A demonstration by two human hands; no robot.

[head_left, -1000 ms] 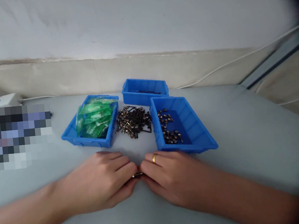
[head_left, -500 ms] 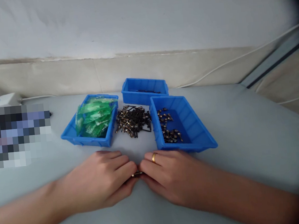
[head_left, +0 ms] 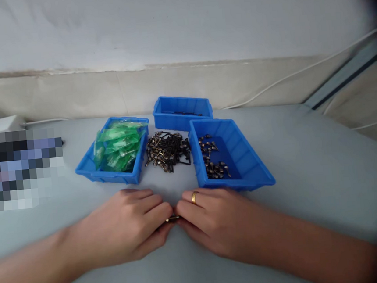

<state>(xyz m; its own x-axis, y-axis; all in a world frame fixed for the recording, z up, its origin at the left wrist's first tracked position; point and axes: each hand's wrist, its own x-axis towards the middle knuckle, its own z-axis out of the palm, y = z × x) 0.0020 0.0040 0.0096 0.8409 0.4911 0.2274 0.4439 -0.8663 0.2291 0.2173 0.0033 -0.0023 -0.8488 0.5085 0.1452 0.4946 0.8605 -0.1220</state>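
My left hand (head_left: pixel 138 225) and my right hand (head_left: pixel 211 221) meet fingertip to fingertip above the grey table. Between their pinched fingers is a small metal screw-like piece (head_left: pixel 173 218), mostly hidden by the fingers. Just beyond the hands lies a pile of dark and brassy screws (head_left: pixel 168 151). Right of the pile, a blue bin (head_left: pixel 242 154) holds several small metal parts (head_left: pixel 216 170). On the left, another blue bin (head_left: pixel 112 177) is heaped with green plastic bags (head_left: pixel 119 145).
A third blue bin (head_left: pixel 183 121) with a few dark pieces stands at the back near the wall. A pixelated area covers the left side of the table (head_left: pixel 308 157). A white box (head_left: pixel 7 124) and cables sit along the wall.
The view has shifted very slightly. Both hands keep their pinch on the small piece, with hardly any visible movement.
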